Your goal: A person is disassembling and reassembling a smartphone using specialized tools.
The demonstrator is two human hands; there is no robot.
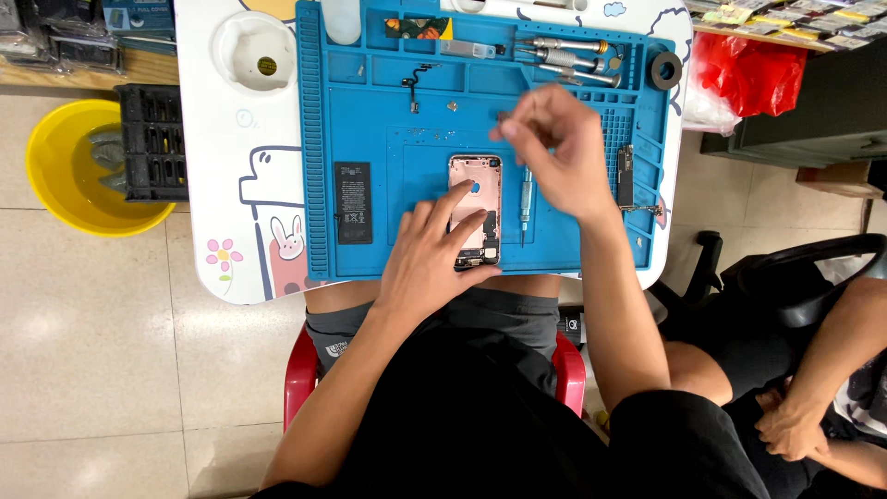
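A pink opened phone shell lies face-up in the middle of a blue work mat. My left hand rests on its lower part, fingers spread and pressing on it. Above and to the right of the phone hovers my right hand, blurred, its fingertips pinched on something very small near the mat's centre; what it is cannot be made out. Just right of the phone lies a thin screwdriver. A black flat battery lies on the mat's left side.
Several screwdrivers lie at the mat's top right beside a black tape roll. A circuit board sits right. A white dish, black crate, yellow basin stand left. Another person's arm is at right.
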